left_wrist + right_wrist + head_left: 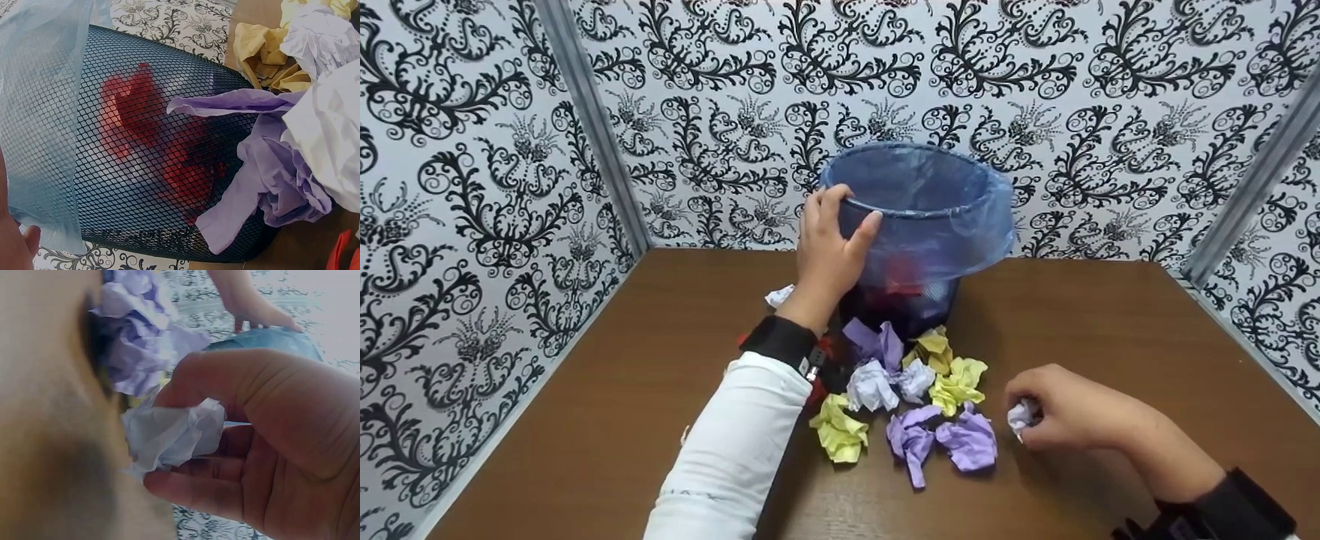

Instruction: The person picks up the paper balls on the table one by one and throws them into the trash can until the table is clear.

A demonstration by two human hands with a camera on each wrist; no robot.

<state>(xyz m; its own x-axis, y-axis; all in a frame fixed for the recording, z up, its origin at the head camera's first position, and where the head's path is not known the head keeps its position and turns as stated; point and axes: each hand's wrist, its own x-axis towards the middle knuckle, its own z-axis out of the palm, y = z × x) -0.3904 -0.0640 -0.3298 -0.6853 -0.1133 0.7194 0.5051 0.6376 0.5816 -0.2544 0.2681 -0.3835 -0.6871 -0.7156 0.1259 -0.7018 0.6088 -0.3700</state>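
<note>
A mesh wastebasket (900,300) with a translucent blue liner bag (982,232) folded over its rim stands at the back of the table. My left hand (829,244) grips the near left of that rim. Red crumpled paper (135,109) shows through the mesh in the left wrist view. Low over the table at the right, my right hand (1080,412) pinches a crumpled white paper ball (174,436) between thumb and fingers. Left of it lie purple paper balls (967,441), yellow ones (840,429) and white ones (873,386).
More crumpled paper lies close to the wastebasket, including a purple piece (281,174) against its mesh and a mustard-yellow piece (934,349). A white scrap (778,296) sits behind my left wrist. Patterned panels (697,112) enclose the brown table (1080,315) at the back and sides.
</note>
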